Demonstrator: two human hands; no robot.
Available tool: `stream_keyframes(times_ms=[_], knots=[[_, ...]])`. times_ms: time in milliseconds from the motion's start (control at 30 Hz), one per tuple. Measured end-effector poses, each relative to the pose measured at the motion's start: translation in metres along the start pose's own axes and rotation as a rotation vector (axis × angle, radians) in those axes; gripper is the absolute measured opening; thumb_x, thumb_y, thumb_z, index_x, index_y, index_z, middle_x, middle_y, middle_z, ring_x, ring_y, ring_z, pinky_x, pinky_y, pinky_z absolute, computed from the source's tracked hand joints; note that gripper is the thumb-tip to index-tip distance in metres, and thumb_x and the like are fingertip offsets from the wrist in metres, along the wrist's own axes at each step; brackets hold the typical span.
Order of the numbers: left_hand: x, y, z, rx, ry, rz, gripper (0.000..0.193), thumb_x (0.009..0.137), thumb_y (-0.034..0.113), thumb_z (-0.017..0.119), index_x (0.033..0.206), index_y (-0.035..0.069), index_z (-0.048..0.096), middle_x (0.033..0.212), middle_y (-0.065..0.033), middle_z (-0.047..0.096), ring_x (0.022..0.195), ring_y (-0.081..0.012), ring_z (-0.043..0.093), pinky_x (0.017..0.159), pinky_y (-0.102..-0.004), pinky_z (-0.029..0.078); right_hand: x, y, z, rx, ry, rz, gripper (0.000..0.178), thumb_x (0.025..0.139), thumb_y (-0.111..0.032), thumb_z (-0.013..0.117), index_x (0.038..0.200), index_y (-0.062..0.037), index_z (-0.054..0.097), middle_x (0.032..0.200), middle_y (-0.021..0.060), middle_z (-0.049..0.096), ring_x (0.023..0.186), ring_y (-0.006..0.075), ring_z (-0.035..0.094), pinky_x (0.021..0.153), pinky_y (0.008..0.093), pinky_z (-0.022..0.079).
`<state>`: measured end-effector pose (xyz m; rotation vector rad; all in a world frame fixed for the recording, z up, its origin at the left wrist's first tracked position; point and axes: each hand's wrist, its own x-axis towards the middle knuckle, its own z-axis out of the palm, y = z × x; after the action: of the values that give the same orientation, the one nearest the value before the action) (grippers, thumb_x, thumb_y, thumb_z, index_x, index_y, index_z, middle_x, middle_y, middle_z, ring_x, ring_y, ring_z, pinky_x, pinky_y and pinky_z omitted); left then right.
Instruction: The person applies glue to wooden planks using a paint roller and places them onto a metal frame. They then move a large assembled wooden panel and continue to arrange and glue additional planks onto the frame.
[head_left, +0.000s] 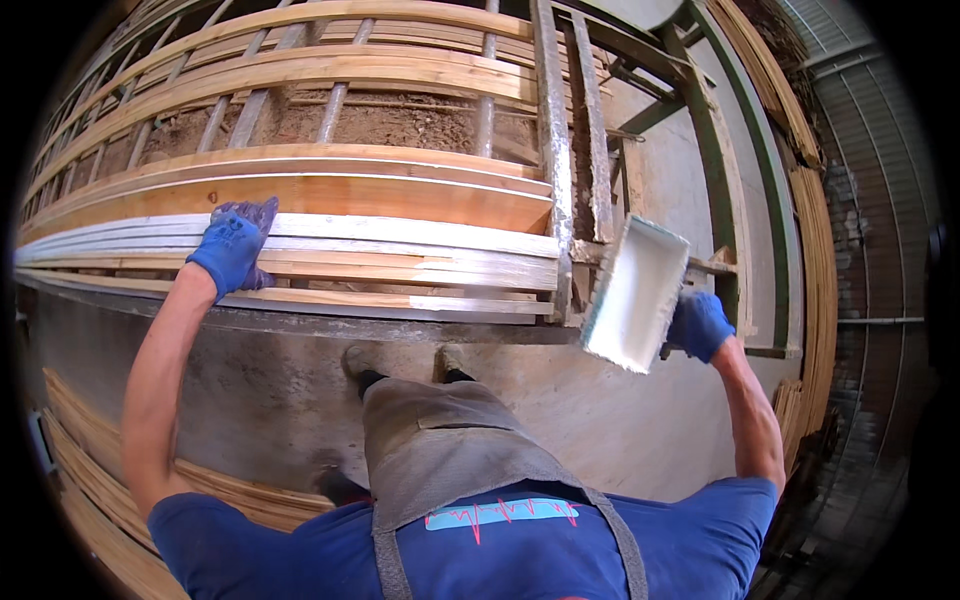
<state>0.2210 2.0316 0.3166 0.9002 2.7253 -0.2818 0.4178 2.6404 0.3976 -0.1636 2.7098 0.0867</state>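
Note:
My left hand point(232, 245), in a blue glove with purple-stained fingers, is closed over the stacked narrow boards point(400, 236) at the left of the rack. The upper boards of that stack are coated white. Lower boards point(340, 268) show bare wood with white on their right ends. Out to the right, my right hand point(703, 325), also gloved in blue, is closed on a tool with a rectangular white-coated pad point(637, 293). This pad has teal edges and a rough lower rim; its handle is mostly hidden. It is held apart from the boards, beyond the rack's right post.
A metal rack point(553, 130) holds long wooden boards point(380, 65) in rows ahead of me. Green metal framing point(715, 150) stands at the right. More timber point(815, 270) lies along the right side, and long strips point(250, 495) rest behind my left arm.

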Motion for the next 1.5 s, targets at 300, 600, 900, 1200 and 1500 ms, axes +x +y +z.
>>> stream_keyframes(times_ms=[300, 600, 900, 1200, 1500], knots=[[-0.024, -0.005, -0.004, -0.027, 0.072, -0.034, 0.105, 0.061, 0.042, 0.084, 0.145, 0.003, 0.035, 0.140, -0.0223, 0.047, 0.131, -0.0353, 0.044, 0.112, -0.0454, 0.029, 0.063, -0.056, 0.001, -0.055, 0.046, -0.256, 0.016, 0.080, -0.024, 0.068, 0.082, -0.0085, 0.070, 0.067, 0.0166, 0.065, 0.064, 0.0359, 0.065, 0.059, 0.0427, 0.051], [-0.126, -0.052, 0.035, -0.145, 0.756, -0.438, 0.056, 0.081, 0.021, 0.074, 0.130, 0.002, 0.055, 0.129, -0.0186, 0.059, 0.117, -0.0342, 0.058, 0.102, -0.0395, 0.044, 0.183, -0.272, -0.054, -0.003, -0.057, -0.499, 0.015, 0.078, -0.014, 0.058, 0.069, -0.0039, 0.064, 0.064, 0.0221, 0.060, 0.060, 0.0385, 0.062, 0.057, 0.0449, 0.050], [-0.160, -0.011, 0.085, -0.248, 0.833, -0.570, 0.042, 0.081, 0.020, 0.071, 0.119, 0.004, 0.063, 0.117, -0.0194, 0.064, 0.108, -0.0346, 0.062, 0.096, -0.0411, 0.049, 0.179, -0.202, 0.003, 0.378, 0.014, -0.556, 0.017, 0.091, -0.017, 0.051, 0.100, -0.0053, 0.060, 0.092, 0.0144, 0.063, 0.082, 0.0290, 0.062, 0.078, 0.0407, 0.050], [-0.136, -0.006, 0.112, -0.106, 0.842, -0.658, 0.044, 0.085, 0.033, 0.067, 0.120, 0.007, 0.063, 0.123, -0.0169, 0.063, 0.114, -0.0315, 0.060, 0.100, -0.0424, 0.046, 0.051, 0.053, 0.083, 0.468, 0.170, -0.166, 0.026, 0.082, -0.025, 0.066, 0.102, -0.0096, 0.070, 0.097, 0.0138, 0.071, 0.091, 0.0282, 0.068, 0.078, 0.0384, 0.054], [-0.151, -0.002, 0.090, -0.251, 0.702, -0.677, 0.039, 0.088, 0.026, 0.060, 0.121, 0.004, 0.062, 0.128, -0.0160, 0.060, 0.118, -0.0299, 0.057, 0.105, -0.0421, 0.041, 0.071, -0.025, 0.047, 0.129, 0.155, -0.358, 0.018, 0.078, -0.020, 0.069, 0.089, -0.0069, 0.072, 0.083, 0.0156, 0.072, 0.082, 0.0348, 0.069, 0.070, 0.0414, 0.055]])
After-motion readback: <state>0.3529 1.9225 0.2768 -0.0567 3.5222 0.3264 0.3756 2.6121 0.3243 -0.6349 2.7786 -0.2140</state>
